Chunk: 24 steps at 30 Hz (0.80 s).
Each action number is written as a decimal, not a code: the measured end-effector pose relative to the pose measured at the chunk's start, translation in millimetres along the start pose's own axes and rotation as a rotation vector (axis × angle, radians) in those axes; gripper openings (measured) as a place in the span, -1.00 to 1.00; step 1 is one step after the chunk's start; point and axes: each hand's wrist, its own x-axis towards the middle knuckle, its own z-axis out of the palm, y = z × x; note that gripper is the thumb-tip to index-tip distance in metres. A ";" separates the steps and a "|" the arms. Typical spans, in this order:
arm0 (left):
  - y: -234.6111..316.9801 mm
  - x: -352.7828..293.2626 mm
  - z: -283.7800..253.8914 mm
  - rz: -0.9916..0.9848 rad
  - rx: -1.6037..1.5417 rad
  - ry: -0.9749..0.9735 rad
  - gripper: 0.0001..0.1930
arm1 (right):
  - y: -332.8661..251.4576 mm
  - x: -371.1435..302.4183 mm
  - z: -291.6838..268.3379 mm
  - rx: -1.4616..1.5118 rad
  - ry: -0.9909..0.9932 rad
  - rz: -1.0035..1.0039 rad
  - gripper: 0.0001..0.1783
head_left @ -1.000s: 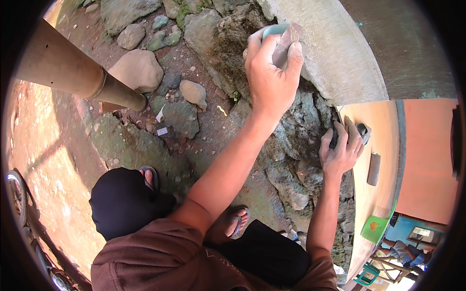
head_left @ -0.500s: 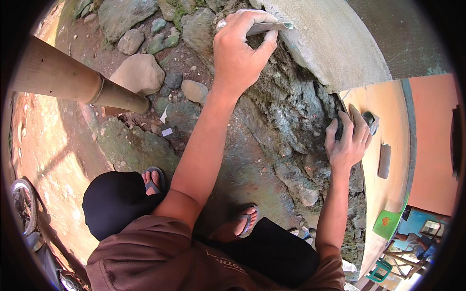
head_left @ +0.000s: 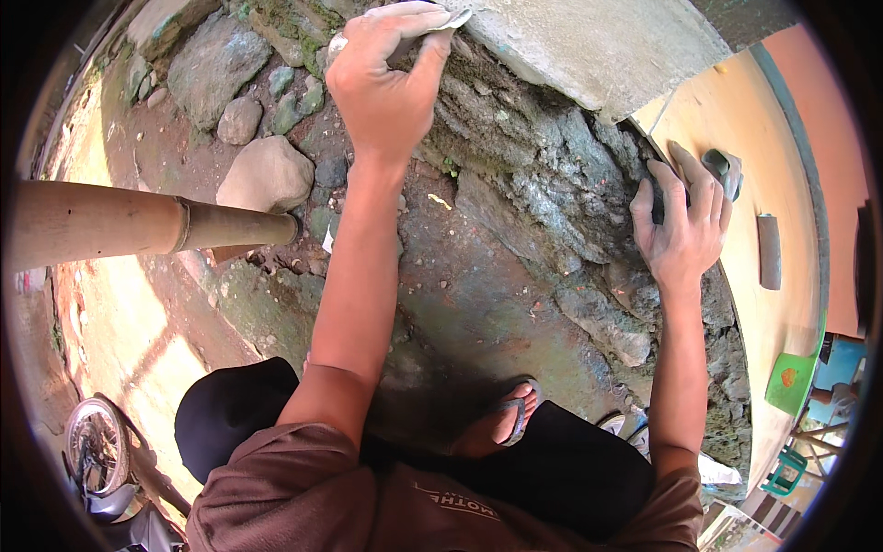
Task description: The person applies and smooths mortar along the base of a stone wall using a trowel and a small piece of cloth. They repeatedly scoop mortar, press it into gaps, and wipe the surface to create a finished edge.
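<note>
My left hand, whitened with dust at the fingers, pinches a folded piece of sandpaper at the lower edge of a rough pale grey concrete slab. Most of that sandpaper is hidden behind the fingers. Off to the right, my right hand rests with bent, spread fingers over the edge of a cream-coloured ledge, holding nothing. Just beyond its fingertips lies a curled grey piece of sandpaper; whether they touch I cannot tell. Another rolled grey piece lies farther along the ledge.
Below the slab and ledge runs a rugged stone base. A bamboo pole slants in from the left near several rocks. A green plastic item and a green stool are at right. A motorbike wheel shows lower left.
The view has shifted, so the slab sits higher and the ledge farther right. My left hand, still pinching the sandpaper, appears farther left along the slab edge. My right hand stays at the ledge.
</note>
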 end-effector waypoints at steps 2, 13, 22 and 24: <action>15.3 3.7 7.5 0.067 -0.091 -0.016 -0.90 | 0.5 -0.3 -0.5 -0.002 -0.001 -0.001 -0.67; -9.3 2.4 7.4 0.200 0.071 0.001 -0.81 | 3.6 -1.2 -1.5 0.010 -0.001 -0.003 -0.66; -6.7 4.4 10.0 0.213 0.020 -0.022 -0.78 | 2.0 -0.3 -1.7 0.035 0.012 0.009 -0.67; -1.5 6.3 17.3 0.357 0.031 -0.023 -0.79 | 4.2 -2.9 0.0 0.033 0.010 0.012 -0.66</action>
